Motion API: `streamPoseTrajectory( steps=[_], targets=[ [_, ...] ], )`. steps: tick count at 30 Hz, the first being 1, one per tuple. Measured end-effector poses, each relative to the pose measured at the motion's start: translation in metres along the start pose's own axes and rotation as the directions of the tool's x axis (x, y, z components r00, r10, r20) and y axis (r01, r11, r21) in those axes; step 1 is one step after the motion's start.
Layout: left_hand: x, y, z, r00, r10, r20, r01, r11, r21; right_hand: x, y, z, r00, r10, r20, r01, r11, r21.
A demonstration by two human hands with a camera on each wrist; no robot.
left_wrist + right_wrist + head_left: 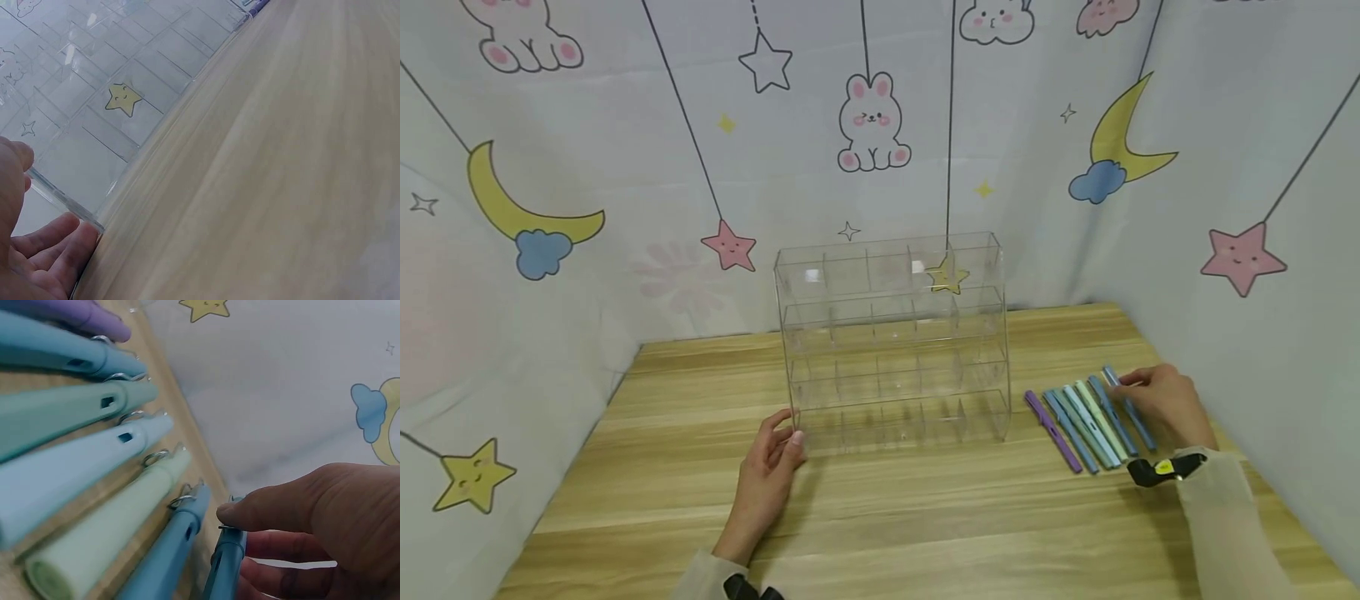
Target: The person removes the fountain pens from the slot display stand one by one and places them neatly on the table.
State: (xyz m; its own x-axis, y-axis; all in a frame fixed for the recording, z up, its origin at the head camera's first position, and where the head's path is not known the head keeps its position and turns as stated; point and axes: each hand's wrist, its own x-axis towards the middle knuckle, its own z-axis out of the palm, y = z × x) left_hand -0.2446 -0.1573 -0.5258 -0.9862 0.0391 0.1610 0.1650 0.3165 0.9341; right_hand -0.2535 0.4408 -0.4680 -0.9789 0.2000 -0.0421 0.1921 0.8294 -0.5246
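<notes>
A clear plastic organizer (895, 387) with several tiers of small compartments stands upright on the table. My left hand (767, 475) grips its lower left edge, thumb in front and fingers around the side panel; the left wrist view shows those fingers (65, 250) at the panel's bottom corner. Over at the right, my right hand (1165, 400) pinches the clip end of the rightmost blue pen (224, 565) between thumb and fingers. Beside it lie several more clipped pens in a slanted row, among them a purple pen (1054, 433) and a pale green pen (106, 531).
The wood-grain table (910, 525) carries the organizer and the pens. A white cloth (625, 167) printed with stars, moons and rabbits hangs behind and along both sides. Black straps (1165, 469) sit on the wrists.
</notes>
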Motion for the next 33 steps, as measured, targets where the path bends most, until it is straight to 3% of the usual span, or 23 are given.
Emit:
streamPoseTrajectory(
  steps=[15,25,33],
  targets=[
    [-0.001,-0.001,-0.001,1.0,-0.001,-0.004,0.001,1.0,-0.004,0.003,0.001,0.016,1.0,0.005,-0.031,-0.006,1.0,-0.012],
    [-0.003,0.0,-0.002,1.0,-0.013,-0.001,0.013,1.0,-0.005,0.007,-0.003,0.025,0.999,0.007,-0.051,-0.004,0.998,0.06],
    [0.001,0.002,-0.003,1.0,0.001,-0.012,-0.002,1.0,-0.017,-0.006,0.002,0.026,0.986,-0.065,-0.154,0.077,0.995,0.07]
  ],
)
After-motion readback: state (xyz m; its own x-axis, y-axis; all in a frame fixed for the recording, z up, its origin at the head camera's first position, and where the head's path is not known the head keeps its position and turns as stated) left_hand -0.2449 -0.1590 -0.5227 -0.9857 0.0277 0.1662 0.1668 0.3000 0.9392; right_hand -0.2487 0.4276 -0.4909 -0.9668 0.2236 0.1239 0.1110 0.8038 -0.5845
